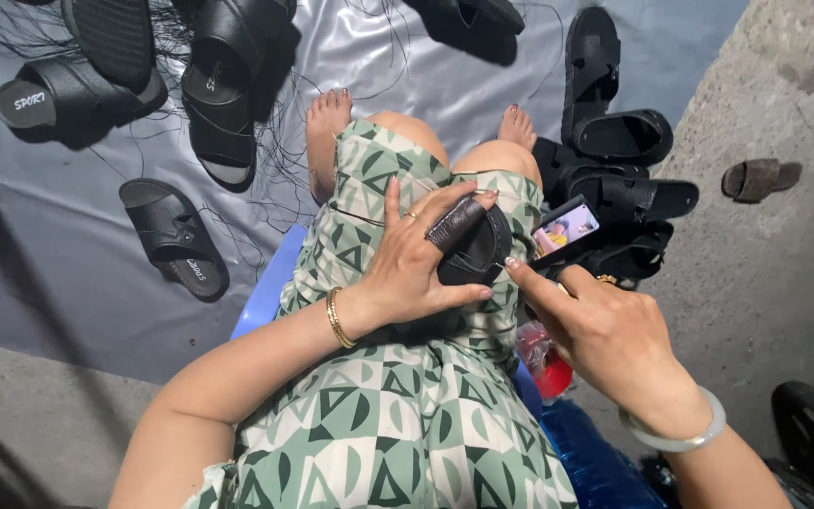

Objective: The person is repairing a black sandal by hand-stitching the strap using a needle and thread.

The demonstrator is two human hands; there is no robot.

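Left hand [416, 269] has its fingers wrapped round the black leather sandal [473, 250] on the lap, so keep that grip firm while the right hand [605, 335], holding nothing, pokes the edge with one finger.

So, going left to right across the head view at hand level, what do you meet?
Lone black sandal on the grey sheet → left hand → black sandal it holds → phone → right hand.

Soft even daylight, glare on the grey sheet [398, 66], faint shadows under my hands, wide-angle bending at edges.
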